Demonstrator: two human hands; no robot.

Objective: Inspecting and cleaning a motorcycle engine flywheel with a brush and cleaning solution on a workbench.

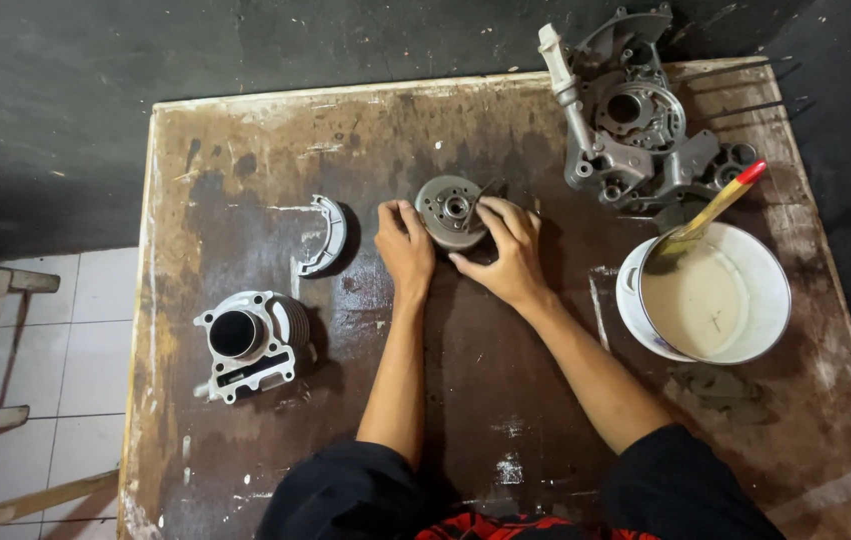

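Both my hands hold a round metal rotor mid-tabletop: left hand grip curled on its left edge, right hand pinching its right. Best kept flat and steadied evenly.

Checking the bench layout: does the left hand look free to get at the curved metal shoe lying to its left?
Probably yes. The left hand rests on the round metal disc, and only bare table lies between it and the curved metal shoe.
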